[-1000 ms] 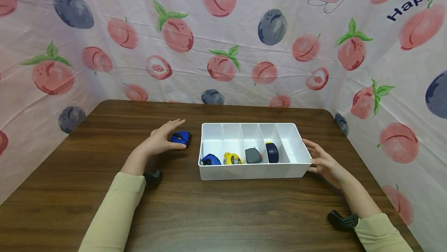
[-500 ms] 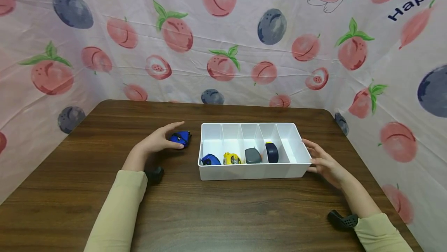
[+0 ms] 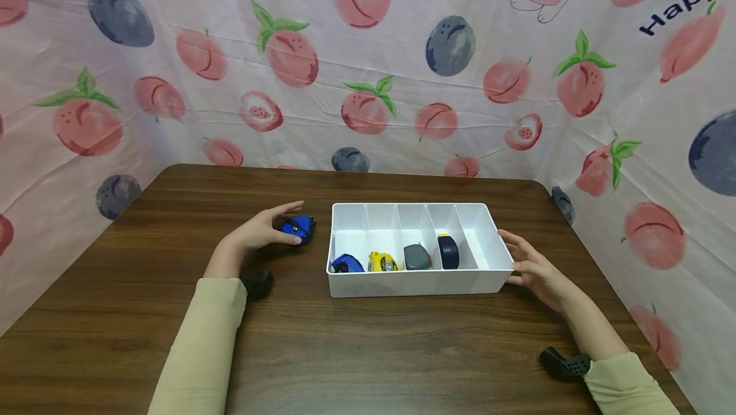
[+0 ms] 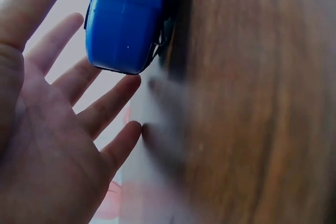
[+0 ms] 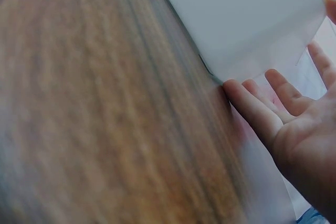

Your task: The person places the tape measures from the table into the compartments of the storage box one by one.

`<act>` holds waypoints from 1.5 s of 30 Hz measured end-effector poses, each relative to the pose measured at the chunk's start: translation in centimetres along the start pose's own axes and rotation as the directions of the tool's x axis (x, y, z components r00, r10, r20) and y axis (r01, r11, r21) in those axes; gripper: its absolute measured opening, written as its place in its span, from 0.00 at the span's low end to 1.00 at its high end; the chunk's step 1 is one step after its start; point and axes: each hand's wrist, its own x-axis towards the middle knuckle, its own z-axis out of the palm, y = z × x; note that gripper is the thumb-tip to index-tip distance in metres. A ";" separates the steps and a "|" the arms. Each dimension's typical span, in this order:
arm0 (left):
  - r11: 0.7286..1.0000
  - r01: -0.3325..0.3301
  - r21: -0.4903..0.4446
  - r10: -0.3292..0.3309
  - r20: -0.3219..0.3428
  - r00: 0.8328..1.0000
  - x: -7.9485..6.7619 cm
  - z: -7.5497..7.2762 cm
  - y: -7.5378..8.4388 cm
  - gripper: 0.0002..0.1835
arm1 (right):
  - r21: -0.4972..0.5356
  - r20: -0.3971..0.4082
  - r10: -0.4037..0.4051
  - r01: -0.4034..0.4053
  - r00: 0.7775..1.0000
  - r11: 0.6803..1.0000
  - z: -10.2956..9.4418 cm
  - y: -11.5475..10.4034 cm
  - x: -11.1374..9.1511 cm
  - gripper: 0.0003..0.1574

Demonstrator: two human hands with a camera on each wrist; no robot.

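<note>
On the dark wooden table, left of a white divided box (image 3: 416, 283), lies a blue tape measure (image 3: 299, 226). My left hand (image 3: 259, 231) is beside it, thumb at the near side and fingers spread at the far side. The left wrist view shows the blue case (image 4: 126, 24) close to the fingertips, the palm (image 4: 52, 129) apart from it. My right hand (image 3: 537, 271) has its fingers extended at the right end of the box. In the right wrist view those fingers (image 5: 252, 106) are right at the box's lower corner.
Inside the box's compartments, left to right, sit a blue tape measure (image 3: 347, 264), a yellow one (image 3: 382, 262), a grey rounded one (image 3: 416, 257) and a navy rounded one (image 3: 448, 252). A fruit-print sheet (image 3: 397, 102) hangs behind and beside the table (image 3: 368, 345).
My left hand has shifted slightly back from the blue tape measure, its fingers now less stretched past it. The right hand, the box and the tape measures have stayed in place.
</note>
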 end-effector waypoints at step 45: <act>0.997 0.063 -0.033 -0.066 -0.086 0.994 -0.4 -0.1 -0.4 0.35 | 0.011 -0.019 0.010 -0.009 1.000 1.000 0.4 0.0 -0.2 0.38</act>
